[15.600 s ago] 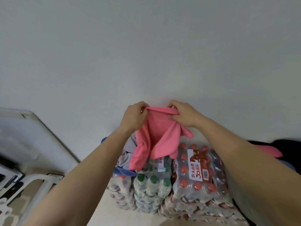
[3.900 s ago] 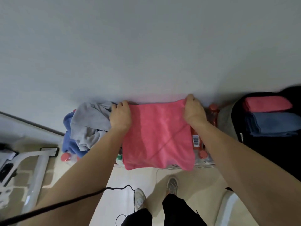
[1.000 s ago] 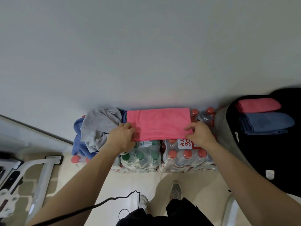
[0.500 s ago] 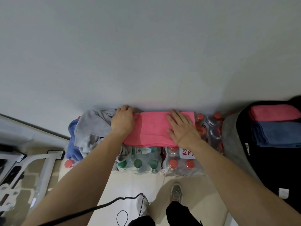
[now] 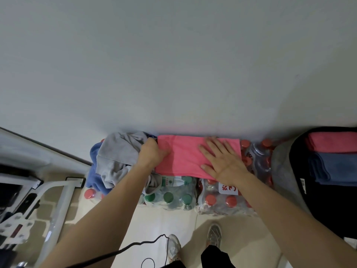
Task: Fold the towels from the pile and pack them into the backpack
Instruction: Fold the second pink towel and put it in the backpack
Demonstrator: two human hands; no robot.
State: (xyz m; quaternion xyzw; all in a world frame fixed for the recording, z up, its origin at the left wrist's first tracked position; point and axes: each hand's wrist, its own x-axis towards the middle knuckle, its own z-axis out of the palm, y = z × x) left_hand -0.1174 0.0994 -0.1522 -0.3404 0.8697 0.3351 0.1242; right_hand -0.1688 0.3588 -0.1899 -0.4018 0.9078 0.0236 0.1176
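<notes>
- Plain pale grey wall [image 5: 173, 64] fills the whole top half of the view, with a light floor [image 5: 154, 225] down below where the person's shoes [image 5: 214, 235] poke in.
- Pushed up against the wall are shrink-wrapped bottle packs doing duty as a worktop: a green-capped pack [image 5: 170, 196] and, right beside it, a red-capped pack [image 5: 222, 200].
- The pink towel [image 5: 183, 155] lies flat on top of those packs, folded into a long band running along the wall.
- The left hand [image 5: 149, 155] is at the towel's left end, fingers curled round the edge and the thumb laid on top, so it's gripping the cloth there.
- The right hand [image 5: 224, 163] is flat on the right half of the towel, palm down, fingers straight and spread, just pressing on it and not grabbing anything.
- The pile sits just left of the pink towel: a crumpled grey towel [image 5: 117, 151] slumped over a blue towel [image 5: 92, 171], with the grey one touching the back of the left hand.
- Over at the right edge is the black backpack [image 5: 328, 200], lying open. Inside it there's a folded pink towel [image 5: 332, 141] with a folded blue towel [image 5: 336, 167] right against it on the near side.
- Other bits: a black cable [image 5: 125, 248] snakes across the floor near the shoes, and there's a white metal frame [image 5: 56, 200] off to the left.
</notes>
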